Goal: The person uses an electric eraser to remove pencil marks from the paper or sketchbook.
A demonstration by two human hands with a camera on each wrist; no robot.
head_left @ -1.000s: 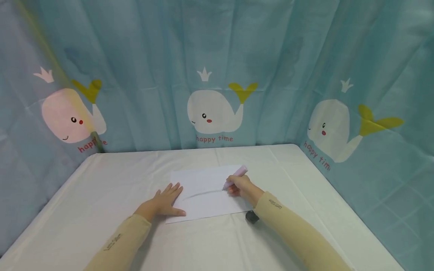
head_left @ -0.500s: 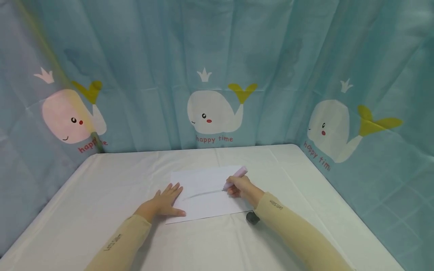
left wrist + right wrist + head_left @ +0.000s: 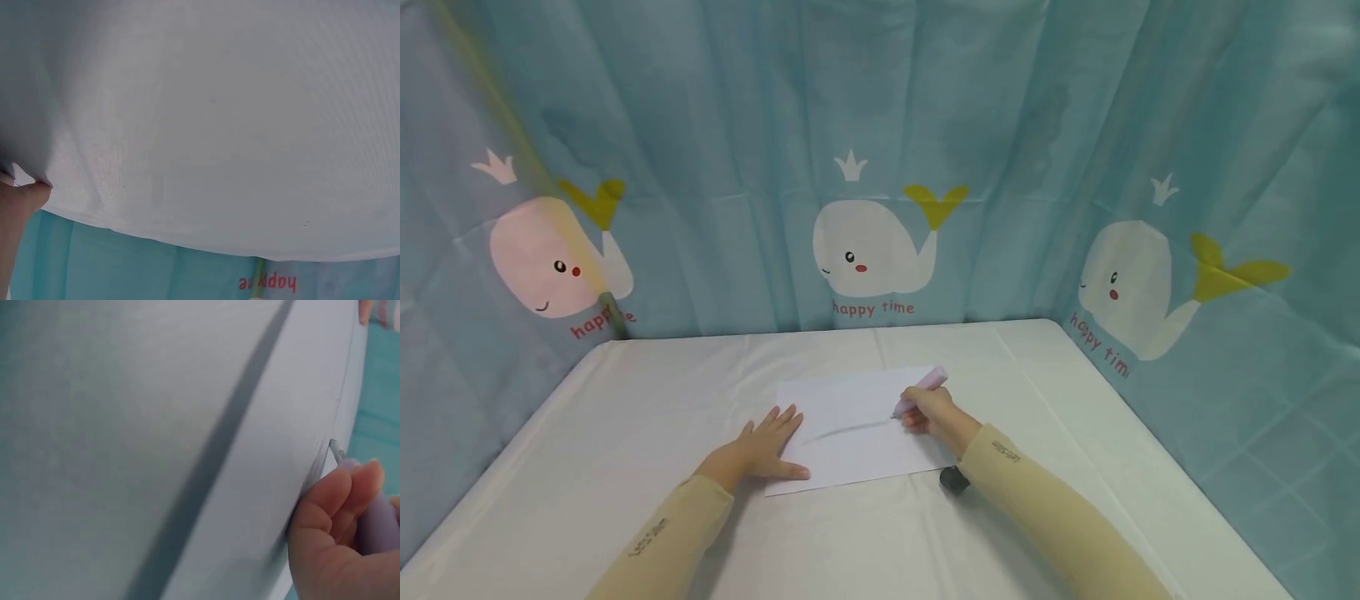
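A white sheet of paper (image 3: 850, 458) lies on the white-covered table, with a thin grey, slightly curved line (image 3: 846, 429) drawn across its middle. My left hand (image 3: 767, 446) rests flat on the sheet's left edge, fingers spread. In my right hand (image 3: 931, 408) is a lilac marker (image 3: 934, 377), pinched by thumb and fingers and slanting down to the left. Its tip (image 3: 334, 449) is at the line's right end; whether it touches the paper I cannot tell. A small black cap-like piece (image 3: 953, 480) lies by the right sleeve, partly covered by it.
The white tablecloth (image 3: 662, 400) spreads around the sheet on all sides. Blue curtains (image 3: 722, 167) with printed whales hang behind the table and along both sides.
The marker tip has shifted very slightly up from the line's right end. My left hand and the paper stay where they were.
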